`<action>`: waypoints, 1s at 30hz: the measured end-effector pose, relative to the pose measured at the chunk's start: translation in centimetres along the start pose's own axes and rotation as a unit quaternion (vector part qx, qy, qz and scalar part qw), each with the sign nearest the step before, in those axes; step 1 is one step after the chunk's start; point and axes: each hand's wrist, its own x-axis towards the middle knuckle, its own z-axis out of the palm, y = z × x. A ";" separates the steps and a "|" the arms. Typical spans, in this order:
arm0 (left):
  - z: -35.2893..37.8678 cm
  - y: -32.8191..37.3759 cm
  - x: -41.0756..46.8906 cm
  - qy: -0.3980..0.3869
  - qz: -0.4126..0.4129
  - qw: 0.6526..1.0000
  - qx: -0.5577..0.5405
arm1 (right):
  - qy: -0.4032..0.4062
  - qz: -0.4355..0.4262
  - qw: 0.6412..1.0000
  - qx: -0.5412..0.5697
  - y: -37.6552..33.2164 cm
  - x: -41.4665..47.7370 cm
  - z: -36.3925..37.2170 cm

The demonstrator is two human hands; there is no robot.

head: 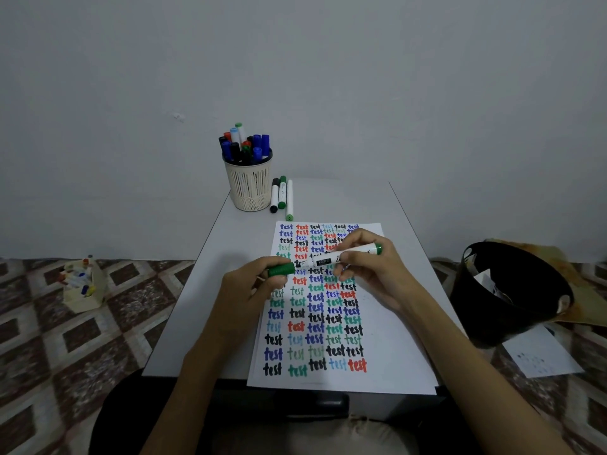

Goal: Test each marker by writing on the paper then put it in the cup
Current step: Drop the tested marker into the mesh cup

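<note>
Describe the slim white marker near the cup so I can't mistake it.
Find the cream slatted cup at the table's far edge. Three markers lie just right of it. Yours is the rightmost marker: slimmest, reaching nearest the paper, all white except a small green near end.

left hand (251, 287) gripping, right hand (372, 272) pinching

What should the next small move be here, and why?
Probably lower the green marker in the right hand to a bare patch of the paper and write. The left hand holds its cap just off the tip, though this could equally be recapping.
</note>
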 end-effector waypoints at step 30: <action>-0.4 -0.3 0.3 0.018 0.071 0.997 0.032 | -0.041 -0.032 0.987 -0.151 2.2 0.0 1.1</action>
